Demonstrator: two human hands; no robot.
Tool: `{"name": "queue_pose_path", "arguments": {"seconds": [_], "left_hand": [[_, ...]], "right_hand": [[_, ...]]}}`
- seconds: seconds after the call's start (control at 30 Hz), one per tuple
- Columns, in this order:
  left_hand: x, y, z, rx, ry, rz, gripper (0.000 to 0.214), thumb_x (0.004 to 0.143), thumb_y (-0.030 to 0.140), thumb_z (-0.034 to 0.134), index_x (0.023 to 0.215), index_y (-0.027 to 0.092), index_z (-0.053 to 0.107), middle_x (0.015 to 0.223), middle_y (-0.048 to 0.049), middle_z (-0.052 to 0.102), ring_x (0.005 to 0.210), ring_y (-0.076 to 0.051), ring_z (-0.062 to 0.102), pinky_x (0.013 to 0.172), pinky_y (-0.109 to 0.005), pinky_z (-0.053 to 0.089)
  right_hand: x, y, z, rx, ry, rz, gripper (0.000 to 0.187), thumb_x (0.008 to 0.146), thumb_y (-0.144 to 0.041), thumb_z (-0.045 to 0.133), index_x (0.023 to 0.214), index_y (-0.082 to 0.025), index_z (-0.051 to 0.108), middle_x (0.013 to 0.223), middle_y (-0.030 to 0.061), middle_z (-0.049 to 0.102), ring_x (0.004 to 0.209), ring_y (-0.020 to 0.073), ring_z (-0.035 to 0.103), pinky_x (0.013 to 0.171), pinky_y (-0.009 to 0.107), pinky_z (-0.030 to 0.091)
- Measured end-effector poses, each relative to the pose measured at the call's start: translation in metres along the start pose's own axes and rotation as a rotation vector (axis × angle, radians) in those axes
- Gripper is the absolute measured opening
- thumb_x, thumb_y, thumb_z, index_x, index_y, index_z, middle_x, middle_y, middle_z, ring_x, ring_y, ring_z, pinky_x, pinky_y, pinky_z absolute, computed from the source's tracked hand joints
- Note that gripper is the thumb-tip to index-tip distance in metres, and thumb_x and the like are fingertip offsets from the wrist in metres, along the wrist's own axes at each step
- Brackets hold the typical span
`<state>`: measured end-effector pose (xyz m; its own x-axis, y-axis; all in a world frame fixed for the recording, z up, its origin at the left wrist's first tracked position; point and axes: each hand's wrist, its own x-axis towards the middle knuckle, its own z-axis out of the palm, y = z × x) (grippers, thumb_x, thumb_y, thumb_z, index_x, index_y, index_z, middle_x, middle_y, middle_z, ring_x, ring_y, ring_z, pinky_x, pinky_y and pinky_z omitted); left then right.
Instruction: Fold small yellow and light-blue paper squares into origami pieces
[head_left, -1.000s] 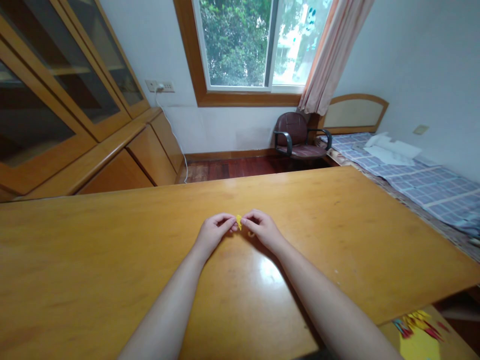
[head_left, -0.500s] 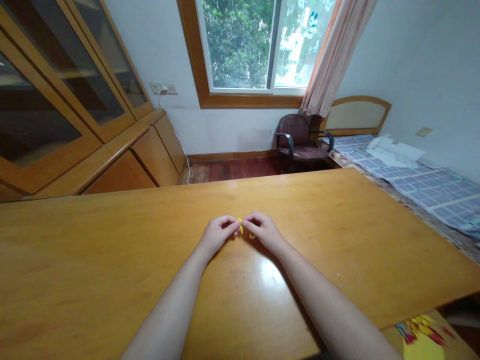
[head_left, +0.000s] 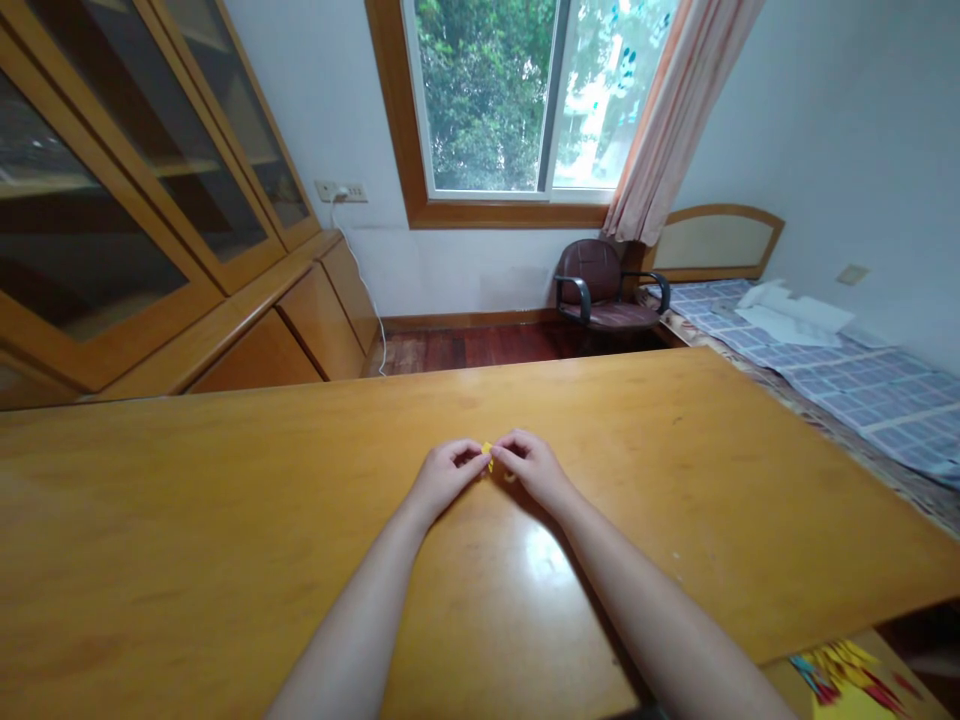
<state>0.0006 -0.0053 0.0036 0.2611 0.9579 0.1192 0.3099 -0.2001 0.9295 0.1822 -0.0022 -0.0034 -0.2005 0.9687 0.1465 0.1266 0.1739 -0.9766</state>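
Note:
Both of my hands meet over the middle of a wooden table (head_left: 225,520). My left hand (head_left: 444,476) and my right hand (head_left: 531,468) pinch a tiny yellow piece of paper (head_left: 488,455) between their fingertips. The fingers of both hands are curled and closed on it. Most of the paper is hidden by the fingers, and only a small yellow corner shows between the two hands.
Yellow and red paper pieces (head_left: 844,672) lie on a lower surface at the bottom right. Beyond the table stand a dark red armchair (head_left: 604,290), a bed with a checked cover (head_left: 847,375) on the right, and glass-fronted wooden cabinets (head_left: 150,220) on the left.
The hands have closed in on the yellow paper, so less of it shows than before. The view has shifted slightly, and the hands stay in the same spot on the table.

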Motion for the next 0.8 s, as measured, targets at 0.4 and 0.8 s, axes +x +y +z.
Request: {"name": "queue_pose_path", "arguments": {"seconds": [0.4, 0.8], "left_hand": [[-0.001, -0.003, 0.002, 0.071, 0.051, 0.049, 0.028, 0.083, 0.041, 0.061, 0.072, 0.017, 0.070, 0.070, -0.0038, 0.069, 0.070, -0.019, 0.062, 0.069, -0.028, 0.048], [0.000, -0.001, 0.004, 0.052, 0.122, 0.025, 0.025, 0.081, 0.037, 0.060, 0.069, 0.017, 0.068, 0.063, -0.0016, 0.065, 0.061, -0.016, 0.059, 0.062, -0.025, 0.045]], "right_hand": [[-0.002, -0.001, 0.000, -0.193, 0.018, -0.136, 0.020, 0.088, -0.034, 0.060, 0.079, -0.019, 0.070, 0.076, 0.0026, 0.066, 0.074, 0.0172, 0.060, 0.072, 0.029, 0.044], [-0.007, 0.001, 0.010, -0.513, -0.031, -0.229, 0.024, 0.097, -0.029, 0.047, 0.088, -0.020, 0.067, 0.082, 0.0058, 0.066, 0.079, 0.0190, 0.059, 0.075, 0.030, 0.043]]}}
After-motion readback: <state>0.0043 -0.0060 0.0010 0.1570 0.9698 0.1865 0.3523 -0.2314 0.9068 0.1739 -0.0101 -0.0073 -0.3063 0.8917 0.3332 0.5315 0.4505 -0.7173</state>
